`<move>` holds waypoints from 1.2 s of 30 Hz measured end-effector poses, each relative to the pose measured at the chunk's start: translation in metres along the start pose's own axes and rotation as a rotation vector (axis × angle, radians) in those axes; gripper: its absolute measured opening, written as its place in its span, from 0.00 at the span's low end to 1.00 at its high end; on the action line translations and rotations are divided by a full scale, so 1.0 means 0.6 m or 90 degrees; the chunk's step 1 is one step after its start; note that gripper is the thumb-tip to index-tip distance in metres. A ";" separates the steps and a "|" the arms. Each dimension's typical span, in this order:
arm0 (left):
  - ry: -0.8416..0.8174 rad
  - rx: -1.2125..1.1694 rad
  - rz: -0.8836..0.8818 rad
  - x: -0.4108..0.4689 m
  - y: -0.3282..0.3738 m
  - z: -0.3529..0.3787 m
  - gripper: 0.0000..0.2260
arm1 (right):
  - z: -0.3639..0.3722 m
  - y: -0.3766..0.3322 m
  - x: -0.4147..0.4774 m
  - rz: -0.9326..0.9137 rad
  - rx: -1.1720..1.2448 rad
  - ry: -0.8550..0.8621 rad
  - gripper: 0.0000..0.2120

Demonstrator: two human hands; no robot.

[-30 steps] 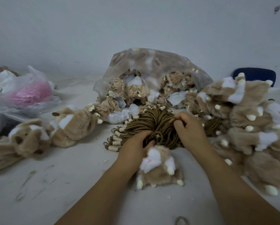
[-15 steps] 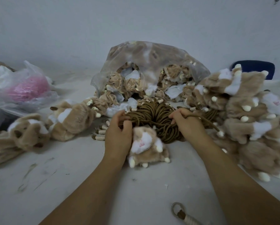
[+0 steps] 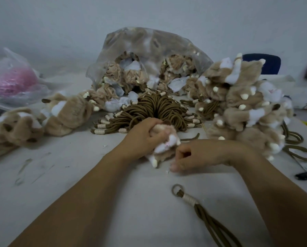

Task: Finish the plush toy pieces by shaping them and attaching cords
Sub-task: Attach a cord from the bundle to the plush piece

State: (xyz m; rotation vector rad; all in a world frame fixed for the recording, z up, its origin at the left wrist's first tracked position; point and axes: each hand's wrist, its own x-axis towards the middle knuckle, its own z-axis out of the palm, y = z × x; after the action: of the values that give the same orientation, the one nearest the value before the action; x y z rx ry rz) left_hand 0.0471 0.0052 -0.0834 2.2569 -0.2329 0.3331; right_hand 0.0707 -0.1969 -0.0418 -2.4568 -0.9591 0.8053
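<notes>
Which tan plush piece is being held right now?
The tan-and-white plush piece at centre, gripped by the left hand; the rest lie in the left pile, the right pile and the clear plastic bag.

No readable text, label, brand, number or sign shows on anything in view.

The worker's left hand (image 3: 145, 138) and right hand (image 3: 193, 155) were bare, both forearms (image 3: 88, 193) uncovered to the frame's edge.
</notes>
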 end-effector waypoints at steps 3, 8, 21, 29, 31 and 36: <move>-0.031 0.004 -0.032 -0.002 -0.006 -0.003 0.07 | 0.015 -0.006 -0.019 -0.035 -0.038 -0.020 0.23; 0.036 -0.022 -0.041 -0.006 -0.010 0.000 0.07 | 0.033 -0.003 -0.016 -0.023 -0.132 -0.010 0.22; 0.277 -0.046 -0.005 -0.001 -0.001 0.003 0.05 | 0.025 0.048 0.026 0.015 -0.064 0.325 0.23; 0.279 -0.070 -0.019 0.003 0.001 -0.001 0.07 | 0.060 -0.002 0.037 0.023 -0.147 0.277 0.18; 0.223 -0.113 -0.040 -0.002 0.005 0.001 0.08 | 0.054 0.002 0.036 0.042 -0.130 0.273 0.13; 0.164 -0.217 -0.084 -0.008 0.014 0.002 0.09 | 0.020 0.027 0.020 0.124 0.050 0.442 0.11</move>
State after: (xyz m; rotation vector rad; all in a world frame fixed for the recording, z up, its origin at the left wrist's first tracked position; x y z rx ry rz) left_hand 0.0408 -0.0006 -0.0798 1.8621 -0.0038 0.4720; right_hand 0.0781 -0.1982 -0.0638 -2.4953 -0.4259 0.0059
